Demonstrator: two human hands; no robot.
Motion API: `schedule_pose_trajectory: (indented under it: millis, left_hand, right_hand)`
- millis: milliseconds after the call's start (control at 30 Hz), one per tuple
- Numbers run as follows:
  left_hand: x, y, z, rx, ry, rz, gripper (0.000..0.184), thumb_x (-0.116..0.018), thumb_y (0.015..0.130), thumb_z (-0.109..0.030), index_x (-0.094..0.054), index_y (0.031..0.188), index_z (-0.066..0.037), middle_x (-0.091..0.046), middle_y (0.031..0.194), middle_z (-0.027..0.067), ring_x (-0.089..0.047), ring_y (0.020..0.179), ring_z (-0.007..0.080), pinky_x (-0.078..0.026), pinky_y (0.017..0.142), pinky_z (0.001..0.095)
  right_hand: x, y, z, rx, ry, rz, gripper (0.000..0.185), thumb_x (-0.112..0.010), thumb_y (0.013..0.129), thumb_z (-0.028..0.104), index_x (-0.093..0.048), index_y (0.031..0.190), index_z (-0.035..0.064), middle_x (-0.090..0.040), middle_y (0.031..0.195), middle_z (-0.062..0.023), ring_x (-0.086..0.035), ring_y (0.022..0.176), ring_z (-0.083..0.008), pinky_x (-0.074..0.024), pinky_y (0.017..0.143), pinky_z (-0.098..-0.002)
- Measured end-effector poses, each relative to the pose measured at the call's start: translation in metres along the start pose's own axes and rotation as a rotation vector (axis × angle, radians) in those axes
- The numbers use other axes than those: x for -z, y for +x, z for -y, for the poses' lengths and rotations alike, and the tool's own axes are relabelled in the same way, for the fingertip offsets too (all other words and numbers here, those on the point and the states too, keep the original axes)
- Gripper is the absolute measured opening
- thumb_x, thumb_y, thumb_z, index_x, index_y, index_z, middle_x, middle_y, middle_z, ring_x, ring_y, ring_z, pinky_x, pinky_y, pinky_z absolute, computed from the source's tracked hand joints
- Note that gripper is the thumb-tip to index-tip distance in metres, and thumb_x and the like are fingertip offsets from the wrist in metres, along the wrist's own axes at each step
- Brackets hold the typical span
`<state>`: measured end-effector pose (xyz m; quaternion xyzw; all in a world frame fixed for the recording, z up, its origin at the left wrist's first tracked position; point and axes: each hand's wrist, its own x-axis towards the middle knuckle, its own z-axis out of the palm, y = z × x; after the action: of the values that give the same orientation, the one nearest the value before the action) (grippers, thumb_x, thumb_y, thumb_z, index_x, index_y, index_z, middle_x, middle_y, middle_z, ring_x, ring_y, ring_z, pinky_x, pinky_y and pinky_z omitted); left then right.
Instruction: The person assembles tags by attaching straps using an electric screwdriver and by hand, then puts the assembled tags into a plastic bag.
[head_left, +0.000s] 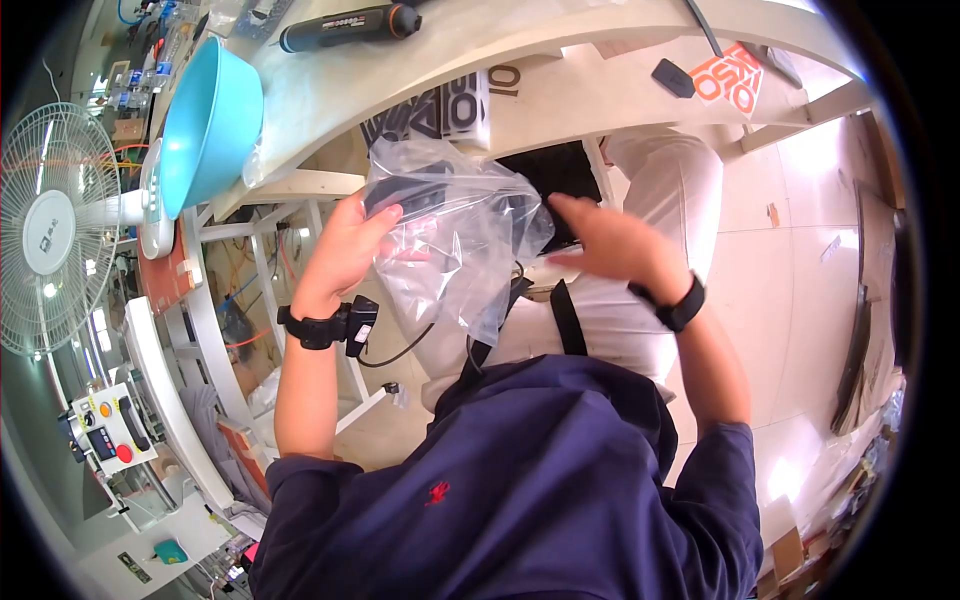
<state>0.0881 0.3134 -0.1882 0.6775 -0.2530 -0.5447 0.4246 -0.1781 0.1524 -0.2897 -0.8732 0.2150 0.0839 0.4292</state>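
My left hand is closed on a clear plastic bag, with the thumb on its near side. A dark flat item shows through the film near those fingers; its kind cannot be made out. To the right of the bag is my right hand, slightly blurred, fingers and thumb apart and nothing visible between them. Its fingertips are close to the bag's right edge; whether they touch is unclear. Behind the bag, a black flat object lies near my lap. Both wrists wear black bands.
A pale bench crosses the front, bearing a power screwdriver and a printed black-and-white packet. A turquoise basin and a white fan stand left. An orange-printed packet lies at the upper right.
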Motion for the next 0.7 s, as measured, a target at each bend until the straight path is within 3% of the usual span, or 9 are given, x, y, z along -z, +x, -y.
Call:
schedule_pose_trajectory:
  millis: [67,100,167,200,267,367,567,633,700]
  left_hand:
    - [-0.005,-0.003,-0.006,-0.007,-0.013,0.021,0.036,-0.046,0.100,-0.006,-0.046,0.133,0.006,-0.059,0.127,0.0172,-0.064,0.108,0.0330,-0.061,0.078,0.0480]
    - [-0.007,-0.004,-0.008,-0.006,-0.036,0.037,0.037,-0.045,0.100,-0.007,-0.044,0.135,0.006,-0.057,0.129,0.0176,-0.063,0.109,0.0332,-0.061,0.079,0.0490]
    - [-0.009,-0.004,-0.009,0.006,-0.052,0.053,0.039,-0.045,0.101,-0.009,-0.043,0.137,0.006,-0.056,0.131,0.0180,-0.062,0.110,0.0333,-0.061,0.080,0.0500]
    - [-0.009,-0.004,-0.006,-0.004,-0.031,0.064,0.040,-0.044,0.101,-0.010,-0.040,0.138,0.006,-0.054,0.134,0.0186,-0.061,0.112,0.0331,-0.060,0.081,0.0507]
    - [-0.004,-0.004,0.006,0.010,-0.015,-0.031,0.045,-0.042,0.103,-0.015,-0.034,0.142,0.005,-0.048,0.140,0.0197,-0.058,0.117,0.0317,-0.059,0.084,0.0502]
    - [0.000,-0.002,-0.002,0.030,0.165,0.048,0.044,-0.044,0.104,-0.017,-0.038,0.142,0.004,-0.053,0.136,0.0161,-0.062,0.114,0.0268,-0.060,0.084,0.0382]
    - [-0.017,-0.013,-0.035,0.018,0.372,-0.008,0.043,-0.038,0.105,-0.021,-0.043,0.138,0.006,-0.053,0.137,0.0192,-0.062,0.113,0.0299,-0.060,0.083,0.0380]
    - [-0.019,-0.022,-0.038,-0.004,0.451,-0.020,0.042,-0.038,0.105,-0.020,-0.047,0.136,0.006,-0.053,0.136,0.0189,-0.063,0.113,0.0284,-0.060,0.081,0.0350]
    - [-0.028,-0.050,-0.053,-0.124,0.565,-0.118,0.039,-0.039,0.105,-0.018,-0.051,0.132,0.006,-0.057,0.131,0.0190,-0.065,0.108,0.0273,-0.060,0.079,0.0352]
  right_hand:
    - [-0.026,-0.007,0.026,0.043,0.065,0.080,0.099,-0.072,0.079,0.052,-0.029,0.144,-0.0096,-0.059,0.117,-0.0333,-0.061,0.103,-0.0452,-0.0504,0.089,-0.0461]
    - [-0.028,-0.010,0.045,0.089,0.016,0.086,0.096,-0.070,0.081,0.052,-0.029,0.142,-0.0105,-0.065,0.103,-0.0299,-0.066,0.090,-0.0439,-0.0534,0.078,-0.0470]
    - [-0.045,-0.010,0.063,0.093,0.039,-0.016,0.068,-0.070,0.082,0.045,-0.049,0.120,-0.0061,-0.068,0.080,-0.0197,-0.066,0.072,-0.0414,-0.0535,0.065,-0.0472]
    - [-0.054,-0.007,0.063,0.094,0.045,-0.019,0.068,-0.070,0.082,0.045,-0.049,0.120,-0.0061,-0.068,0.080,-0.0197,-0.066,0.072,-0.0414,-0.0535,0.065,-0.0472]
    - [-0.065,0.000,0.064,0.169,0.033,-0.292,0.033,-0.066,0.084,0.025,-0.053,0.098,-0.0009,-0.065,0.069,-0.0153,-0.066,0.065,-0.0367,-0.0520,0.059,-0.0458]
    - [-0.064,-0.006,0.070,0.144,-0.018,-0.419,0.015,-0.061,0.081,0.012,-0.050,0.086,0.0030,-0.063,0.069,-0.0129,-0.066,0.064,-0.0323,-0.0518,0.056,-0.0432]
    - [-0.058,-0.017,0.078,0.144,0.010,-0.534,0.014,-0.061,0.079,0.009,-0.049,0.086,0.0042,-0.061,0.075,-0.0102,-0.064,0.065,-0.0299,-0.0522,0.055,-0.0407]
    - [-0.054,-0.023,0.082,0.132,0.011,-0.505,0.020,-0.065,0.081,0.016,-0.051,0.090,0.0038,-0.060,0.080,-0.0100,-0.065,0.073,-0.0283,-0.0529,0.057,-0.0393]
    - [-0.038,-0.036,0.095,0.317,0.115,-0.556,0.031,-0.069,0.082,0.025,-0.053,0.096,0.0037,-0.059,0.088,-0.0095,-0.064,0.082,-0.0270,-0.0536,0.062,-0.0378]
